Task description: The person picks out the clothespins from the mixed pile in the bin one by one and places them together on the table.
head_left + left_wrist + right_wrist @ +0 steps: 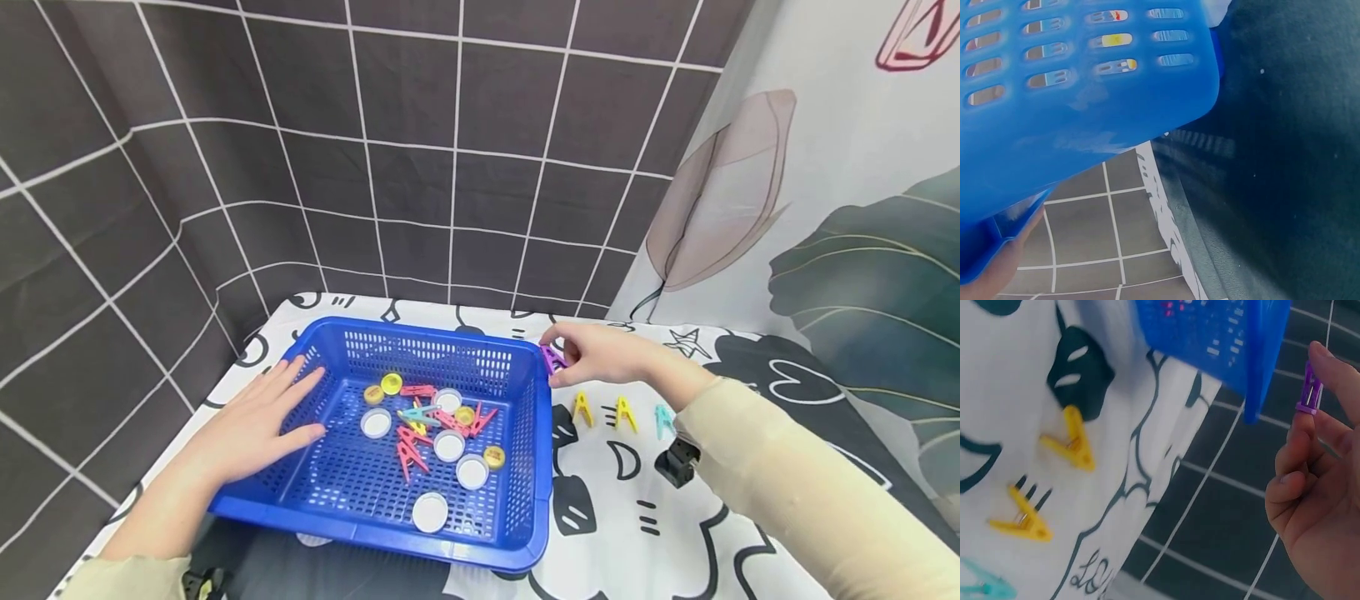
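Observation:
A purple clothespin (553,360) is pinched between thumb and fingertips of my right hand (600,354), at the right rim of the blue basket (375,533). The right wrist view shows the purple clothespin (1309,394) held beside the basket's edge. My left hand (251,425) lies over the basket's left rim with its fingers straight and spread. Inside the basket are several pink clothespins (408,454), a light blue clothespin (420,412), several white round caps (430,512) and several yellow caps (493,457).
Right of the basket, two yellow clothespins (582,408) and a light blue clothespin (663,421) sit in a row on the patterned cloth (607,517). A dark tile-print curtain (405,183) hangs behind. A white round thing (313,540) shows under the basket's front edge.

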{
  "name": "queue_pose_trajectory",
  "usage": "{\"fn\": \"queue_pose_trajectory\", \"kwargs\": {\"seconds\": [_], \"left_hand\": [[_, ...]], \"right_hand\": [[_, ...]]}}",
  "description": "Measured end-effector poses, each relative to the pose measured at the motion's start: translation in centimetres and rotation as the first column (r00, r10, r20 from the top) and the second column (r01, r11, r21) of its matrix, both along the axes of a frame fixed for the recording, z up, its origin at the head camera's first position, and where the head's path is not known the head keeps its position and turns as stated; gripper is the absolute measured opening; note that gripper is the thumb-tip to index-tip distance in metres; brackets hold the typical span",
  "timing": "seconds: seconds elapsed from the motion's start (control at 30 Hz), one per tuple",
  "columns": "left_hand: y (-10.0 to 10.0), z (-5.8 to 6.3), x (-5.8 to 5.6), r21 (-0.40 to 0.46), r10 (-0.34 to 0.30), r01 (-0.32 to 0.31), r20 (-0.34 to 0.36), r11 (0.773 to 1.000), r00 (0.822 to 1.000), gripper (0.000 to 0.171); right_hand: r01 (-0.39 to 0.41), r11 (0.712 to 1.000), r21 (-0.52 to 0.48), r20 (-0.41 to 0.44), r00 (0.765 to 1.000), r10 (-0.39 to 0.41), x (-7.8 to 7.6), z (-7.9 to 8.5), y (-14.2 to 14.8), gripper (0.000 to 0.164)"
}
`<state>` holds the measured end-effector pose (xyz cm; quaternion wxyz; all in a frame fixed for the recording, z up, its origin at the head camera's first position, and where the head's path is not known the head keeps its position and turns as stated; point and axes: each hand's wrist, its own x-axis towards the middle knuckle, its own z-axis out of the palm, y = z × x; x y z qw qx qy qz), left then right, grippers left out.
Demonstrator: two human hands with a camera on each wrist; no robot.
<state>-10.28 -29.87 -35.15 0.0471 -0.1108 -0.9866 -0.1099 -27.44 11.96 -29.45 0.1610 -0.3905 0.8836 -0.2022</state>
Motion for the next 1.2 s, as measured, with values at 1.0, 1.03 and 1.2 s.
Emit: {"fn": "queue_pose_trajectory", "kwargs": {"seconds": [1.0,1.03,1.2], "left_hand": [[0.0,-0.1,0.3,0.007,-0.012,0.012,-0.019,1.0,1.0,0.072],[0.0,-0.1,0.3,0.007,-0.012,0.012,-0.02,1.0,1.0,0.072],[0.0,0.0,0.2,0.005,-0.016,0.016,-0.021,1.0,1.0,0.073]], "right_hand": [[0.24,0.966,0.091,0.062,0.967,-0.246,-1.6,-3.5,11.3,0.067],[0.249,0.964,0.096,0.068,0.964,-0.256,-1.6,-3.7,11.7,0.067],[0.284,0.95,0.129,0.097,0.95,-0.297,-1.4,-4.7,13.4,0.066]]}}
